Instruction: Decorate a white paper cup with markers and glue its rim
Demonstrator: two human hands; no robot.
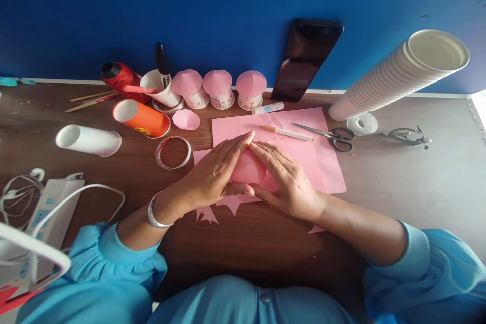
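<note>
A piece of pink paper (248,168), looking rounded like a shallow cone, lies between my two hands above the pink sheets (330,177). My left hand (224,169) curves round its left side, and my right hand (286,177) curves round its right side. The fingertips nearly meet at the top, and the thumbs come together along the near edge. Part of the paper is hidden under the fingers. Just beyond my right hand are an orange-and-white marker (292,133) and scissors (334,136), both resting on the pink sheets.
Three small cups with pink cone roofs (219,90) stand along the blue wall. Left are an orange cup (142,118), a white cup (89,140), a paper ring (157,154) and a power strip (56,202). Right stand a phone (307,61), stacked cups (391,78) and a tape roll (353,125).
</note>
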